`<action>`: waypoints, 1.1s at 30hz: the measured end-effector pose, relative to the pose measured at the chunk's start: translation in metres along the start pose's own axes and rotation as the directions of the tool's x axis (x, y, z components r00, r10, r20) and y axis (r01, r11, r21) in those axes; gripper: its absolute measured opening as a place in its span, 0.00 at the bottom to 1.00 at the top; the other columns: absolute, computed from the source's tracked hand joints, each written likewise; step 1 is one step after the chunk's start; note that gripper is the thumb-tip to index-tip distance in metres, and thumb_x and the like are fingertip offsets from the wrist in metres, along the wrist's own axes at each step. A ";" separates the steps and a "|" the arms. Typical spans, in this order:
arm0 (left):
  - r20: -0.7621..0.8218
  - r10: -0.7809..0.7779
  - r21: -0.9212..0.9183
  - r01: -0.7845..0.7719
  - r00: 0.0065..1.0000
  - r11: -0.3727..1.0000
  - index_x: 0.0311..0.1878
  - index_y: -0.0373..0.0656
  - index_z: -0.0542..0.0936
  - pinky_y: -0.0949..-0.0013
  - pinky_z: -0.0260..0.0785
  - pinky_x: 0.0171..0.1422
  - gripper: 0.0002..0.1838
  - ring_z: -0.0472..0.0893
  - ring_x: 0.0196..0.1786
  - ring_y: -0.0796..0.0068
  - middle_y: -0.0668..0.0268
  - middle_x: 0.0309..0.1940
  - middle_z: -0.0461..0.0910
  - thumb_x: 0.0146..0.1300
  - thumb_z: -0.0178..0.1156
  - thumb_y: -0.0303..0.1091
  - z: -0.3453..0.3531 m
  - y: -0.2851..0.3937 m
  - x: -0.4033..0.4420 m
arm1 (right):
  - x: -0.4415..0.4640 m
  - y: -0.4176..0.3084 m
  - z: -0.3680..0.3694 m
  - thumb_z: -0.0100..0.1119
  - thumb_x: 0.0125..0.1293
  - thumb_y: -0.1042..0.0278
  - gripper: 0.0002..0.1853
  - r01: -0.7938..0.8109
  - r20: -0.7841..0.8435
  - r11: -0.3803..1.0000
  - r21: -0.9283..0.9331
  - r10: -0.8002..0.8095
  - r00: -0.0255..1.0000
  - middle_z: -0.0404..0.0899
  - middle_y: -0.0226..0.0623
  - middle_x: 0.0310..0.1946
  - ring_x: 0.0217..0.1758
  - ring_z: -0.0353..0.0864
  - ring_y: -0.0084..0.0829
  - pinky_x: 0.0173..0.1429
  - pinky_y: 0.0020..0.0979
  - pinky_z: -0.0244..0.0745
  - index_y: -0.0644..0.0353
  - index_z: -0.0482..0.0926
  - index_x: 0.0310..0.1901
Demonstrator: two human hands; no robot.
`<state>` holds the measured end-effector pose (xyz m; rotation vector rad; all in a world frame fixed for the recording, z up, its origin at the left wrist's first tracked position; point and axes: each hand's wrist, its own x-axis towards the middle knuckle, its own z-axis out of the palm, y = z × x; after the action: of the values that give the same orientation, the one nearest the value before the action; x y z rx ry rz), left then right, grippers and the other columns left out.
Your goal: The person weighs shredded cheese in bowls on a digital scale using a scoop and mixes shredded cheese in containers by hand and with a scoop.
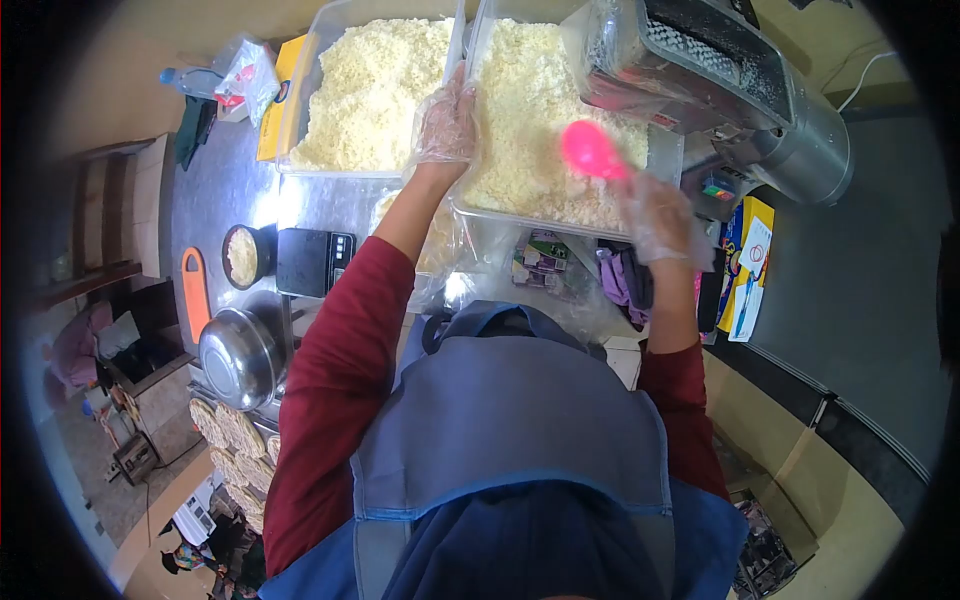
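Note:
My right hand (658,215), in a clear plastic glove, is closed round the handle of a pink spoon (592,150), slightly blurred. The spoon is over the right clear plastic tub (545,222), which holds pale yellow shreds like grated cheese (520,120). My left hand (447,125), also gloved, grips the tub's left rim; its fingertips are partly hidden. Beside it stands a second plastic tub (340,172) with a heap of the same shreds (385,85). A metal grating machine (700,70) overhangs the right tub's far right corner.
On the metal table (225,200) at left are a black scale (308,262), a small dark bowl (243,257) of shreds, an orange-handled tool (195,295) and a steel bowl (238,358). Round flat pieces (235,435) lie nearer me. A yellow box (755,230) sits at right.

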<state>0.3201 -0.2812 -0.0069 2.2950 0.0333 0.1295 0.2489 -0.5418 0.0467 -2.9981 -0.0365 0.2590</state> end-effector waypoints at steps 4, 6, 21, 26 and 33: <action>-0.007 -0.004 -0.123 0.003 1.000 0.992 0.68 0.40 0.62 0.55 0.60 0.63 0.25 0.70 0.58 0.44 0.41 0.56 0.71 0.71 0.39 0.42 0.003 -0.002 0.001 | 0.031 0.009 0.003 0.46 0.67 0.53 0.18 -0.024 -0.179 0.985 0.168 0.055 0.982 0.80 0.49 0.34 0.39 0.80 0.52 0.46 0.50 0.72 0.58 0.78 0.44; 0.010 -0.027 -0.149 0.029 1.000 0.988 0.67 0.40 0.62 0.55 0.60 0.64 0.25 0.69 0.59 0.44 0.41 0.57 0.70 0.72 0.39 0.42 -0.001 0.003 0.000 | 0.059 -0.015 0.021 0.46 0.66 0.53 0.18 -0.053 -0.183 0.978 0.204 0.092 0.979 0.81 0.49 0.34 0.39 0.80 0.52 0.46 0.50 0.72 0.57 0.78 0.43; 0.007 -0.017 -0.191 0.018 1.000 0.981 0.67 0.37 0.62 0.58 0.59 0.66 0.25 0.68 0.61 0.46 0.43 0.60 0.68 0.71 0.41 0.38 0.001 0.000 0.001 | 0.012 -0.005 0.004 0.48 0.65 0.55 0.17 0.124 0.323 0.991 -0.056 -0.100 0.941 0.79 0.54 0.32 0.36 0.81 0.46 0.41 0.45 0.75 0.62 0.77 0.35; -0.019 0.011 -0.126 -0.013 1.000 0.992 0.67 0.39 0.62 0.57 0.58 0.66 0.25 0.67 0.62 0.45 0.42 0.59 0.68 0.71 0.41 0.38 0.003 0.001 -0.002 | 0.047 -0.030 0.059 0.52 0.62 0.52 0.19 -0.037 0.506 0.809 0.586 -0.330 0.797 0.75 0.44 0.22 0.28 0.76 0.35 0.33 0.39 0.69 0.65 0.77 0.34; 0.006 -0.002 -0.149 0.003 1.000 0.989 0.68 0.40 0.62 0.56 0.59 0.65 0.25 0.69 0.60 0.44 0.41 0.58 0.69 0.71 0.40 0.40 0.000 -0.001 -0.002 | 0.047 -0.002 0.028 0.52 0.61 0.53 0.21 0.046 0.353 0.826 0.561 -0.289 0.890 0.78 0.46 0.26 0.31 0.75 0.37 0.39 0.37 0.68 0.67 0.77 0.40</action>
<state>0.3185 -0.2807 -0.0076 2.1454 0.0228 0.1204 0.2898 -0.5346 0.0114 -2.3026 -0.2359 0.7602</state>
